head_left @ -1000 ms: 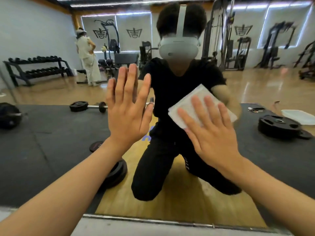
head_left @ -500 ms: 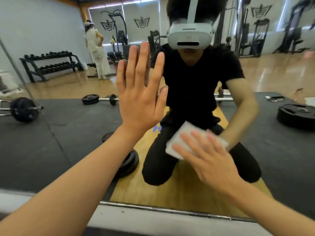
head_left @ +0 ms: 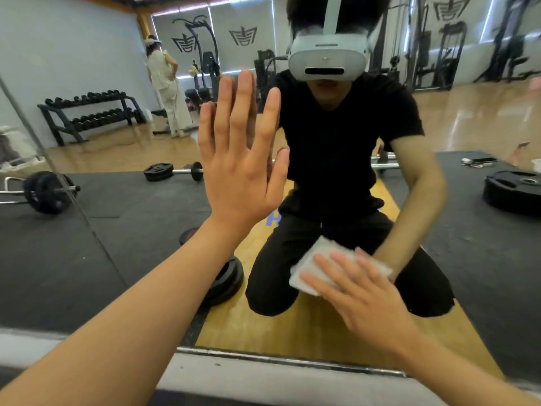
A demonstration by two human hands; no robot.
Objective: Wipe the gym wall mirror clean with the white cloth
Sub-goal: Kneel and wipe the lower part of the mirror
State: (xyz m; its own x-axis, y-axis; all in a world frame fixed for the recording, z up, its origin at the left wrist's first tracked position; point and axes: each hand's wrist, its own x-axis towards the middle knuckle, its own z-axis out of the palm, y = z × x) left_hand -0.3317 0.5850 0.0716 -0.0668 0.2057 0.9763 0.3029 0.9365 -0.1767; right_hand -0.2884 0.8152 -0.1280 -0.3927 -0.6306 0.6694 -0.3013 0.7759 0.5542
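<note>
The gym wall mirror [head_left: 123, 230] fills the view, and I see a kneeling person in black reflected in it. My left hand [head_left: 240, 165] lies flat against the glass, fingers straight and pointing up. My right hand [head_left: 360, 291] presses the folded white cloth [head_left: 310, 265] against the lower part of the mirror with straight, spread fingers. The cloth's far corner sticks out past my fingertips; my hand hides the remainder.
A metal strip [head_left: 281, 360] runs along the mirror's bottom edge, above a grey ledge [head_left: 263, 382]. A vertical seam [head_left: 58, 177] splits the glass at the left. Reflected are weight plates, a barbell, a dumbbell rack, machines and a person in white standing far off.
My right hand has slid the cloth down the mirror from chest height to near its bottom edge. My left hand has stayed flat on the glass. The view has moved closer.
</note>
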